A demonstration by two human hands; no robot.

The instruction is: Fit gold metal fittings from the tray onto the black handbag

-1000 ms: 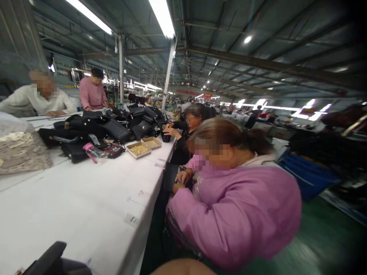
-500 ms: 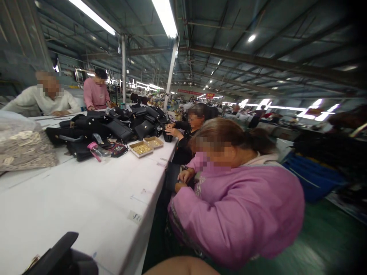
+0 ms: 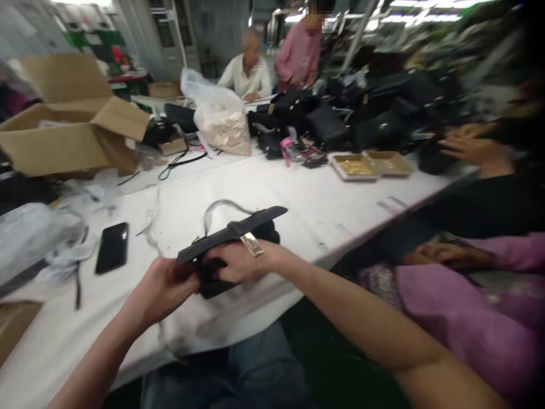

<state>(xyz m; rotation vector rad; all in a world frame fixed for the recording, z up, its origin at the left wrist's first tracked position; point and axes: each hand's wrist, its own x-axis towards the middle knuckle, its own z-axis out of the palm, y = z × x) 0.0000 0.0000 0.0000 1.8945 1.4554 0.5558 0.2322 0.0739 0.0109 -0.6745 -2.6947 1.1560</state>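
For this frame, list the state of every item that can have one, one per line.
black bag: held over the table edge, flap up
left hand: closed on the bag's left end
right hand: closed on the bag, by the gold clasp
cardboard box: flaps open
phone: flat, screen dark

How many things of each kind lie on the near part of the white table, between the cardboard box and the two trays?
Black handbag, held in the left hand and the right hand: 1
Black phone: 1
Open cardboard box: 1
Trays of gold parts: 2
Total: 5
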